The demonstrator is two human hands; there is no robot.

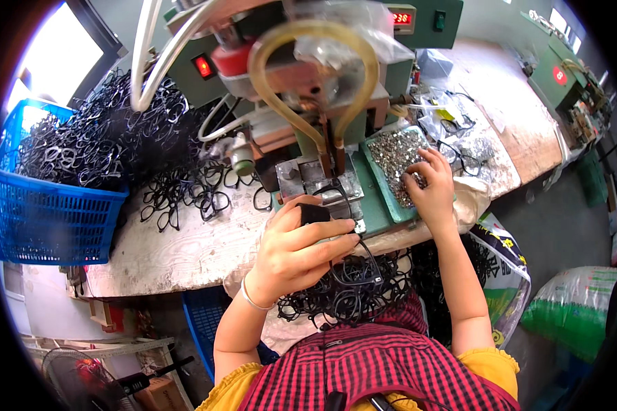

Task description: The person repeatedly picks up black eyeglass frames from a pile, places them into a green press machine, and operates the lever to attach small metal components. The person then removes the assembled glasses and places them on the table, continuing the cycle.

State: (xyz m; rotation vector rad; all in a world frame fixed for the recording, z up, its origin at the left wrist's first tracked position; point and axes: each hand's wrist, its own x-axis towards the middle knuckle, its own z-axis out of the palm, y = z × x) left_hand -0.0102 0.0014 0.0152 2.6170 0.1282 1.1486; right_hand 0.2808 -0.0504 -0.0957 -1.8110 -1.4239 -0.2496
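Observation:
My left hand (281,257) is closed around a black eyeglass frame (371,259) in front of the machine's metal fixture (291,181). A small black pad (315,214) lies against its fingers. Above the fixture, two copper-coloured electrodes (332,161) point downward, with a looped yellowish hose (373,68) over them. My right hand (433,188) reaches over a green tray (377,179) filled with tiny metal parts (397,159). Its thumb and forefinger come together at the parts; whatever lies between them is too small to make out.
A blue basket (51,219) heaped with black eyeglass frames (116,130) stands at the left. Loose frames (185,195) lie on the worktable (164,257); another heap (343,298) rests at my lap. Plastic bags (435,106) lie behind the tray. A white-and-green sack (572,312) stands at the right.

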